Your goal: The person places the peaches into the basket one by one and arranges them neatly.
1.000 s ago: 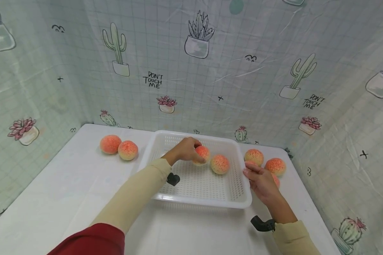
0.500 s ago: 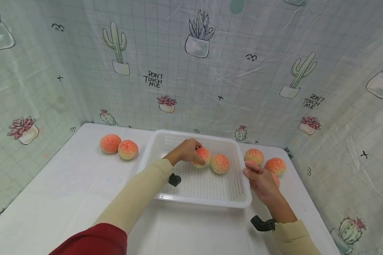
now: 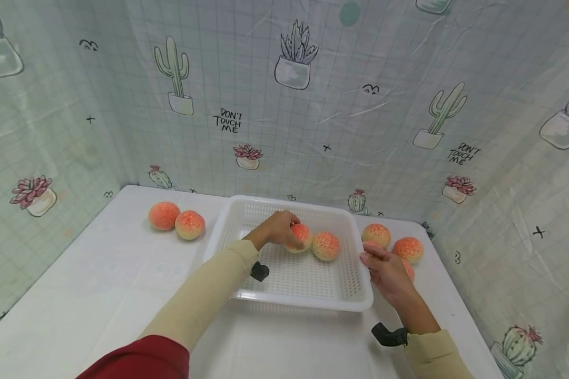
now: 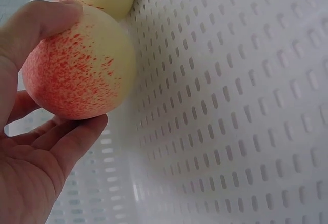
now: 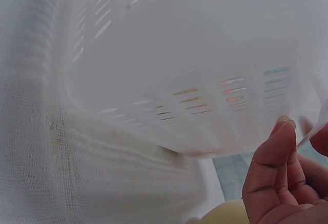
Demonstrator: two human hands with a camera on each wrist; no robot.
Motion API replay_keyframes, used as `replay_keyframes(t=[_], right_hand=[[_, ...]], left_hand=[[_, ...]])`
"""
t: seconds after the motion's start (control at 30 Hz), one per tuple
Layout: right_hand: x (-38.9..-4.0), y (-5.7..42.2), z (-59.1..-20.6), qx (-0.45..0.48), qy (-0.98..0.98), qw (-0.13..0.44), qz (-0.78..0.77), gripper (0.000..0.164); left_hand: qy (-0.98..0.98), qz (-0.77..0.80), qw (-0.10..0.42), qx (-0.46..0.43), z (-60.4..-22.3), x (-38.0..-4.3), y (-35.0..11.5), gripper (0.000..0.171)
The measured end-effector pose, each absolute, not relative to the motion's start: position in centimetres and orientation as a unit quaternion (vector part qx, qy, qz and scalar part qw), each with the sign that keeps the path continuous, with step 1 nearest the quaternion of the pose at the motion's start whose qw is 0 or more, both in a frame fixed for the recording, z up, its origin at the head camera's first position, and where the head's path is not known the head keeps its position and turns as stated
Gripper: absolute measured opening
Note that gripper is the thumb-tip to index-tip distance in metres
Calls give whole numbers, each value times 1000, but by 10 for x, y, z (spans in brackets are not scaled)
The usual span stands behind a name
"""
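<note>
My left hand (image 3: 278,228) reaches into a white perforated plastic basket (image 3: 284,300) and grips a peach (image 4: 82,67), thumb on one side and fingertips on the other. A second peach (image 3: 326,246) sits in the basket just right of the held one. At the basket's right side, my right hand (image 3: 390,272) pinches the rim between thumb and fingers; the right wrist view shows the fingers (image 5: 271,167) curled up by the basket's wall (image 5: 179,49).
Two peaches (image 3: 164,216) lie left of the basket on the white table (image 3: 99,273). Several more peaches (image 3: 409,249) lie on its right, partly hidden by the right hand and rim. A cactus-print curtain (image 3: 284,116) encloses the back and sides.
The left hand and its peach have shifted slightly nearer to me inside the basket. The right hand stays at the rim, and the other peaches have not moved.
</note>
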State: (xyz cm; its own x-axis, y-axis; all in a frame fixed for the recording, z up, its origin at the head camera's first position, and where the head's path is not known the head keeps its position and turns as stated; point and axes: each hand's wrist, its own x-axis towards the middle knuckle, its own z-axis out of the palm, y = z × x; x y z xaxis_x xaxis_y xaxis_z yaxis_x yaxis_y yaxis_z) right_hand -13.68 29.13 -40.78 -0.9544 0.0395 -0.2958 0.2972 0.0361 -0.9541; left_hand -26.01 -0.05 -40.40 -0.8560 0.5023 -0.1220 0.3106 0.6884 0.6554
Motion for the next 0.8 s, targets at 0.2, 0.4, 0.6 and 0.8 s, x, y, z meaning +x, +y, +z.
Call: replay_keyframes(t=[0.2,0.4,0.6,0.8], right_hand=[[-136,291,-407,116,713,92,-685,62],[-136,290,-407,117,716,90,-683,61],[-135,290,-407,116,718,88,-681,59],[-134,291,-409,115,722,91,-676,59]], left_hand=[[915,306,131,227,-405,-258,0,66],[924,286,123,223,-404,-255,4,64],[933,272,132,197,-400,-249,9,66],[938,266,146,169,-396,-245,13,70]])
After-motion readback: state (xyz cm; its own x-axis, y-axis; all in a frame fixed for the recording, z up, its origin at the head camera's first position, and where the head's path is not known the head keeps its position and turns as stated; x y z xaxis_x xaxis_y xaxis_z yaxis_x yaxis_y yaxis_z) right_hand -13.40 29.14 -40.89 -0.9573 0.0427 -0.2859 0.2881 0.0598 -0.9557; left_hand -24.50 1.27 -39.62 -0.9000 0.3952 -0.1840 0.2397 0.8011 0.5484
